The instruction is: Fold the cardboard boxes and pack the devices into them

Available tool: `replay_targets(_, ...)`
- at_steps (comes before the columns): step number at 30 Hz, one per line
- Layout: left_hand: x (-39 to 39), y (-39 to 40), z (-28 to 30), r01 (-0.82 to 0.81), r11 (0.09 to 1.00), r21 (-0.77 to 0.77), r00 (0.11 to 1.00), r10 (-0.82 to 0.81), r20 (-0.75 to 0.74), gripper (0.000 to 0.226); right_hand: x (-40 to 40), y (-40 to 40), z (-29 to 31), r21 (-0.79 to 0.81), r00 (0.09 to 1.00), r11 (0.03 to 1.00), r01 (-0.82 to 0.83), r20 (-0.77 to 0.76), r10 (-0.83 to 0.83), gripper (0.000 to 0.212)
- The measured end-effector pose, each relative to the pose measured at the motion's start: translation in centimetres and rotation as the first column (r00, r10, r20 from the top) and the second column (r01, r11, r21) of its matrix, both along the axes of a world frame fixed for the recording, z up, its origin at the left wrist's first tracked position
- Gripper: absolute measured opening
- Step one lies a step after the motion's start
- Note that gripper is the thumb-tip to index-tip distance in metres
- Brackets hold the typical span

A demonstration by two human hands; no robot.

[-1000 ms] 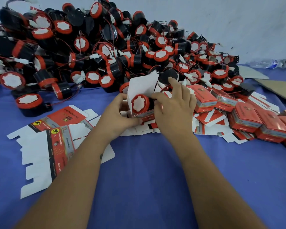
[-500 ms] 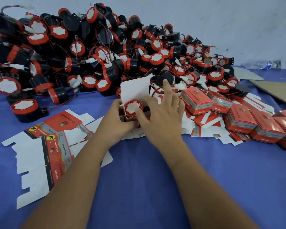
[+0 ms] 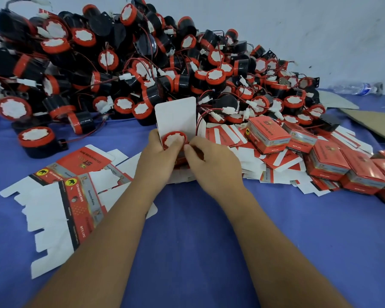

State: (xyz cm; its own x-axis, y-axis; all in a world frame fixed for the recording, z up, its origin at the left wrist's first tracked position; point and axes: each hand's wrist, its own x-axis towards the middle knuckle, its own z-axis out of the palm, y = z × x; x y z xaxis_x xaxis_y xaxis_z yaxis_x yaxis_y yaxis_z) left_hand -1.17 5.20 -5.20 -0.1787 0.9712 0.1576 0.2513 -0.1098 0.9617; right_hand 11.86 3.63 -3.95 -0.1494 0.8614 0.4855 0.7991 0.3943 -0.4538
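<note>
Packing step: left hand (image 3: 162, 156) grips box (image 3: 176, 121) and device (image 3: 173, 138); right hand (image 3: 211, 161) pinches at its edge — next, likely close flap.

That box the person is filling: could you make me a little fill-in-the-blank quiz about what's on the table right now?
1. The box in both hands has its white lid flap standing ____.
2. The device in it has a white face ringed in ____.
3. The closed boxes lie to the person's ____.
4. The table is covered in a ____ cloth.

The left hand and right hand both grip the box.

Missing words: open; red; right; blue
</note>
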Motion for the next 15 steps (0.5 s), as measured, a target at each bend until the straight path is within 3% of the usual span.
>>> replay_targets(3, -0.1, 0.3, 0.0, -0.012, 1.000, 0.000, 1.000, 0.012, 0.007, 0.040, -0.1, 0.0, 0.4, 0.043, 0.918, 0.997, -0.064, -0.390, 0.075, 0.005)
replay_targets(6, -0.1, 0.2, 0.3, -0.001, 1.000, -0.025, 0.999, 0.002, 0.044, 0.037, 0.1, 0.5, 0.8, -0.067, 0.702, 0.998, 0.020, -0.709, -0.062, 0.025)
replay_targets(8, -0.2, 0.1, 0.4, 0.003, 0.999, -0.049, 0.997, 0.001, 0.080, 0.032, 0.7, 0.8, 1.1, -0.188, 0.576, 0.982, -0.025, -0.805, -0.140, 0.031)
replay_targets(10, -0.3, -0.1, 0.5, -0.003, 0.998, -0.070, 0.994, 0.010, 0.107, 0.029, 1.5, 1.1, 1.5, -0.238, 0.483, 0.966, -0.095, -0.860, -0.165, 0.022)
replay_targets(15, -0.1, -0.6, 0.6, 0.035, 0.998, -0.052, 0.998, -0.031, 0.063, 0.042, 2.5, 1.3, 2.9, -0.084, 0.145, 0.951, -0.298, -0.989, -0.042, 0.017)
